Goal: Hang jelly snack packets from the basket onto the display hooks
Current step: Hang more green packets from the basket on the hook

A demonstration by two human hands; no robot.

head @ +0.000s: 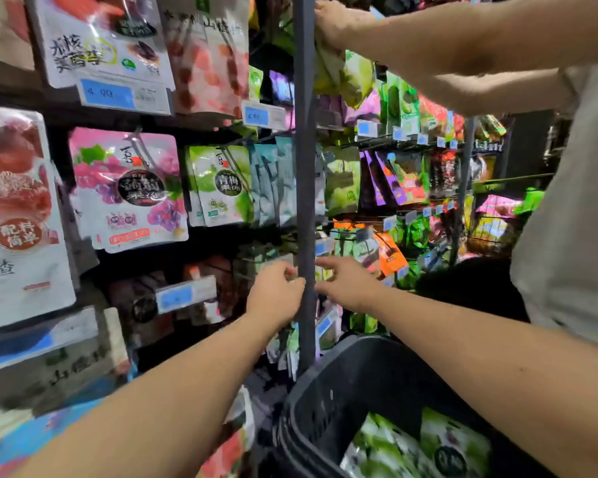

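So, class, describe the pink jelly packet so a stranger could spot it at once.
Find the dark upright pole and look left, halfway up. Beyond the green packet hangs the pink packet. Unlike its green and red neighbours, it is pink with purple grapes.

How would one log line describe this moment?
stage: reaching forward | left hand: curled beside post, grip unclear | right hand: open | basket: green packets inside

shop | hung snack packets [128, 188] | blue price tags [107, 94]
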